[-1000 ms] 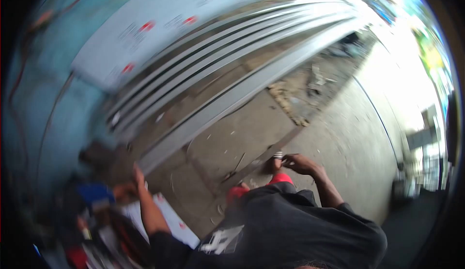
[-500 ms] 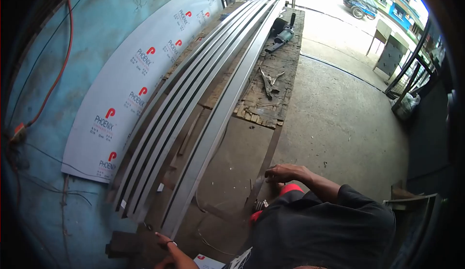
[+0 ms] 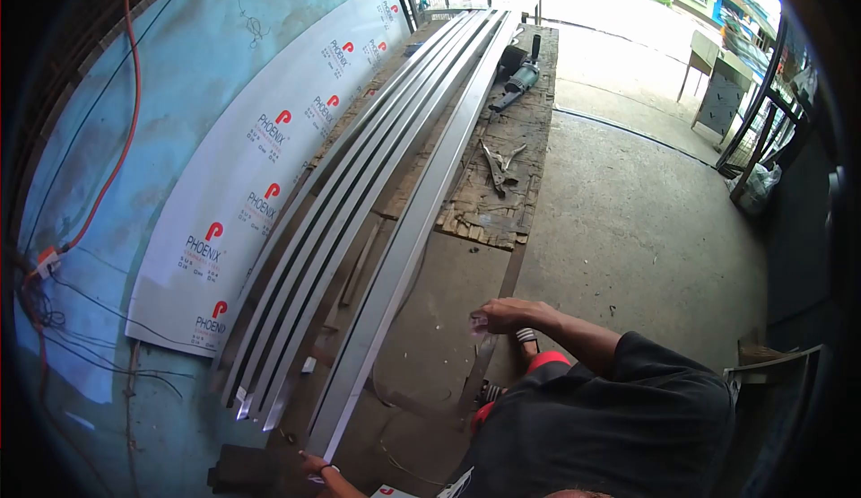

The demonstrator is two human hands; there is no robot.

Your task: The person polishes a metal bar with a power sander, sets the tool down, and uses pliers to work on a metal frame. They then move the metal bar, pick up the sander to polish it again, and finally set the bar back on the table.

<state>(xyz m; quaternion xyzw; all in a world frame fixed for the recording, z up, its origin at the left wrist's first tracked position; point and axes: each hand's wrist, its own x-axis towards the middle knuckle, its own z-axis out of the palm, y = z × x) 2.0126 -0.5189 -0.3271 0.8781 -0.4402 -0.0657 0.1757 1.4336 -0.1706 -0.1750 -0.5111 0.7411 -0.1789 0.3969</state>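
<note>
Several long grey metal bars (image 3: 345,184) run side by side from the lower left to the far end of a worn wooden bench top. A separate wider bar (image 3: 395,265) lies to their right. My left hand (image 3: 316,467) is at this bar's near end, with its fingers closed on the end. Over the floor to the right, my right hand (image 3: 504,316) is closed round a small, shiny, pinkish object that I cannot make out. Locking pliers (image 3: 500,170) and a green-grey power tool (image 3: 520,78) rest on the wooden top (image 3: 489,215).
A white sheet with red logos (image 3: 260,170) leans on the blue wall (image 3: 117,130) at the left. An orange cable (image 3: 134,94) hangs there. My feet (image 3: 527,344) show below my right arm. A metal stand (image 3: 725,90) is at the upper right.
The view has shifted slightly. My left hand has closed on the near end of the wider bar. My right hand has moved a little left, and the shiny object now shows in it.
</note>
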